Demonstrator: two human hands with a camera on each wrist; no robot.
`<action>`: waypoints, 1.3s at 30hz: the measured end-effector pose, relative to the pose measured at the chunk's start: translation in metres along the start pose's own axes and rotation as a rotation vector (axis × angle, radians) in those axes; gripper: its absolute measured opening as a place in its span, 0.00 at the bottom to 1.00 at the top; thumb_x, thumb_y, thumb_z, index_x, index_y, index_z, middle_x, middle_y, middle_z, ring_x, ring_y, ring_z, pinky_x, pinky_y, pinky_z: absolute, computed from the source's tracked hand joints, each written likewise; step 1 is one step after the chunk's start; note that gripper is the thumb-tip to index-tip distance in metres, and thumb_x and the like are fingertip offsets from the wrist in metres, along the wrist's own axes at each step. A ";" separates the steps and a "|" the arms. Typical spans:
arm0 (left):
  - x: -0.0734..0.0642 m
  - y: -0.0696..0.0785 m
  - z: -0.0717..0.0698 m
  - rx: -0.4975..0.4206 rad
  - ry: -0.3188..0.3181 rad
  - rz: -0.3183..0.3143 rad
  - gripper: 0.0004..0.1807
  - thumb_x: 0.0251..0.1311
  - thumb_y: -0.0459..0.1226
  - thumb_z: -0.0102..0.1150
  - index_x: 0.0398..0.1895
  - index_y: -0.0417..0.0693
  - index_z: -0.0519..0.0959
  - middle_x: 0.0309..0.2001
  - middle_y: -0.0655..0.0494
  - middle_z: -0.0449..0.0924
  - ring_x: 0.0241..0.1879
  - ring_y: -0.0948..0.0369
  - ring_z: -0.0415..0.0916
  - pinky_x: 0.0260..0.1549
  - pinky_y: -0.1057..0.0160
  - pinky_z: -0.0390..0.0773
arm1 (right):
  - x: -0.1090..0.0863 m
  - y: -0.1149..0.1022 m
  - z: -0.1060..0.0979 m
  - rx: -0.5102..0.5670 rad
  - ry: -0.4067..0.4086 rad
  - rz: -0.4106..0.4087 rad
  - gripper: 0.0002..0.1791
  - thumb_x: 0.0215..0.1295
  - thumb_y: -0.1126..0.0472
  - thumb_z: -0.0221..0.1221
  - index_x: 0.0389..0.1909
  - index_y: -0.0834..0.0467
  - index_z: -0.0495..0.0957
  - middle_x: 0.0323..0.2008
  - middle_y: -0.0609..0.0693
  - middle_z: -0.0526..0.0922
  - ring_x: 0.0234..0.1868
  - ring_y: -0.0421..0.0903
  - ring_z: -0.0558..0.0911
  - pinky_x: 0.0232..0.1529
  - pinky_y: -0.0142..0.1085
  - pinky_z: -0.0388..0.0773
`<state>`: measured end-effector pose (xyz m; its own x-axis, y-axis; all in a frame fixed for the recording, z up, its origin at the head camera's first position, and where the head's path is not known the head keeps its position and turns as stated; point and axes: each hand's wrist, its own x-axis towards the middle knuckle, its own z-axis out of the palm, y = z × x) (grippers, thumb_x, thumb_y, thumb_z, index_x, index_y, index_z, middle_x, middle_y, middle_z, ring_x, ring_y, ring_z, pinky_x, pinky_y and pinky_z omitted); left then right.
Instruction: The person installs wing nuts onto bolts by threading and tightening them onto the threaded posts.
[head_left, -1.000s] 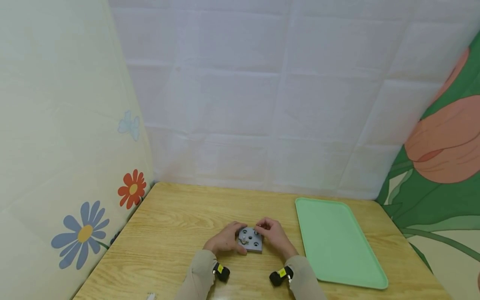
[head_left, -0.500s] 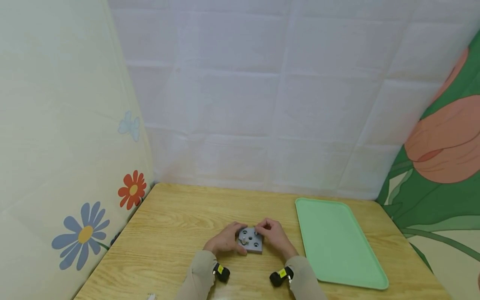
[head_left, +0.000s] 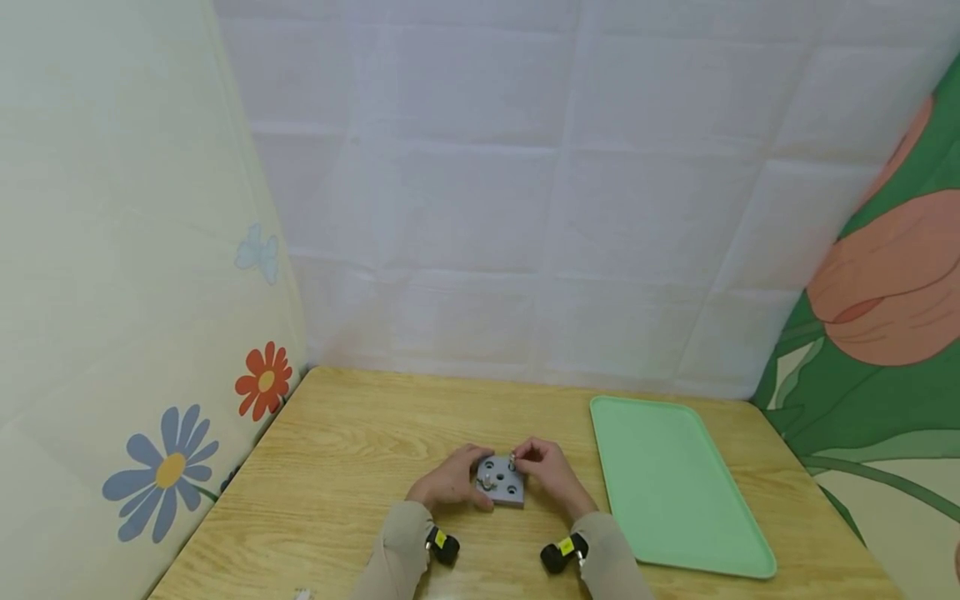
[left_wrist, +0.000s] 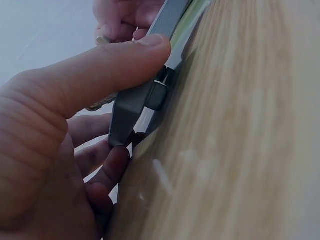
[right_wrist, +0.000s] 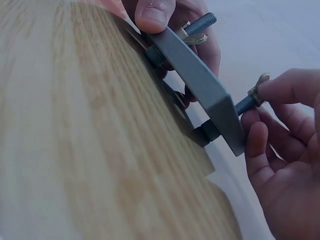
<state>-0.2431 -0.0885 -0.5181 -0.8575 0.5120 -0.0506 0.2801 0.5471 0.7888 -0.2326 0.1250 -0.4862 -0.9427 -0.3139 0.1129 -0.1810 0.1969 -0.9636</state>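
Note:
A grey metal plate (head_left: 501, 497) with several holes is gripped along its left side by my left hand (head_left: 448, 480), thumb at the near edge and fingers at the far edge. Two bolts run through the plate, their dark heads below it. On one bolt (right_wrist: 204, 22), beside my left hand, sits a brass-coloured wing nut (right_wrist: 196, 39). My right hand (head_left: 551, 477) pinches a second wing nut (right_wrist: 262, 82) near the end of the other bolt (right_wrist: 244, 104), at the plate's far right corner. Bare thread shows between that wing nut and the plate.
A light green tray (head_left: 678, 483) lies to the right on the wooden table (head_left: 360, 433). A small whitish object (head_left: 302, 593) shows at the bottom edge of the head view. A white sheet (head_left: 450, 208) hangs behind the table.
My right fingertips have shifted slightly at the far right bolt, and more of that bolt and wing nut now shows. My left hand and the plate have stayed in place.

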 end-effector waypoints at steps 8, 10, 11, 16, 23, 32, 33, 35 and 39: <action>-0.002 0.002 -0.001 0.016 -0.007 0.015 0.45 0.42 0.42 0.76 0.66 0.45 0.66 0.56 0.57 0.67 0.56 0.57 0.65 0.57 0.53 0.64 | 0.002 0.003 0.001 -0.049 0.027 0.035 0.08 0.58 0.71 0.61 0.36 0.68 0.72 0.34 0.54 0.80 0.36 0.44 0.78 0.38 0.32 0.74; -0.001 0.002 -0.001 0.017 -0.008 0.022 0.45 0.42 0.42 0.76 0.66 0.45 0.66 0.56 0.56 0.67 0.56 0.56 0.65 0.57 0.52 0.65 | 0.004 0.008 0.000 -0.049 0.026 0.037 0.11 0.57 0.70 0.62 0.37 0.69 0.71 0.34 0.54 0.80 0.37 0.45 0.78 0.38 0.33 0.74; -0.001 0.002 -0.001 0.017 -0.007 0.022 0.45 0.42 0.42 0.76 0.66 0.45 0.66 0.56 0.56 0.67 0.56 0.56 0.65 0.57 0.52 0.65 | 0.006 0.013 -0.001 -0.048 0.029 0.040 0.12 0.57 0.70 0.63 0.38 0.68 0.71 0.34 0.53 0.80 0.37 0.45 0.78 0.37 0.33 0.74; 0.000 0.000 0.000 0.007 -0.003 0.007 0.45 0.41 0.42 0.76 0.66 0.46 0.66 0.56 0.57 0.67 0.56 0.57 0.65 0.57 0.53 0.64 | 0.015 0.037 -0.002 -0.076 0.056 0.061 0.13 0.56 0.67 0.65 0.39 0.65 0.74 0.33 0.50 0.81 0.35 0.45 0.78 0.34 0.34 0.74; 0.000 0.001 0.000 -0.021 0.004 -0.018 0.46 0.40 0.42 0.77 0.66 0.47 0.66 0.56 0.59 0.67 0.56 0.57 0.65 0.58 0.52 0.64 | 0.017 0.041 -0.004 -0.139 0.051 0.078 0.11 0.54 0.59 0.68 0.33 0.59 0.77 0.29 0.48 0.79 0.30 0.44 0.74 0.28 0.34 0.72; -0.001 0.002 -0.001 -0.022 0.003 -0.018 0.45 0.40 0.42 0.77 0.66 0.48 0.66 0.56 0.59 0.67 0.56 0.57 0.65 0.58 0.52 0.64 | 0.011 0.027 -0.006 -0.099 0.017 0.101 0.08 0.58 0.59 0.65 0.32 0.60 0.78 0.30 0.48 0.79 0.30 0.44 0.73 0.28 0.34 0.71; -0.001 0.002 -0.001 -0.022 0.002 -0.017 0.45 0.40 0.42 0.77 0.66 0.48 0.66 0.56 0.59 0.67 0.56 0.57 0.65 0.57 0.52 0.64 | 0.010 0.023 -0.006 -0.084 0.009 0.101 0.08 0.60 0.60 0.63 0.32 0.62 0.79 0.31 0.49 0.79 0.31 0.44 0.73 0.30 0.35 0.71; -0.001 0.003 -0.001 -0.023 0.001 -0.016 0.45 0.40 0.42 0.77 0.66 0.48 0.66 0.55 0.59 0.67 0.56 0.57 0.65 0.57 0.52 0.64 | 0.009 0.019 -0.006 -0.042 -0.009 0.107 0.07 0.64 0.63 0.59 0.33 0.65 0.79 0.32 0.51 0.80 0.32 0.45 0.74 0.33 0.36 0.72; -0.001 0.002 -0.001 -0.017 0.000 -0.006 0.45 0.40 0.42 0.77 0.66 0.47 0.66 0.55 0.59 0.67 0.54 0.58 0.66 0.57 0.53 0.65 | 0.013 0.030 -0.009 0.061 -0.028 0.115 0.10 0.67 0.66 0.53 0.36 0.71 0.78 0.34 0.53 0.80 0.34 0.44 0.74 0.36 0.36 0.72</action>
<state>-0.2420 -0.0889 -0.5161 -0.8593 0.5085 -0.0552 0.2674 0.5387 0.7989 -0.2530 0.1347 -0.5115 -0.9480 -0.3182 -0.0049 -0.0542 0.1768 -0.9828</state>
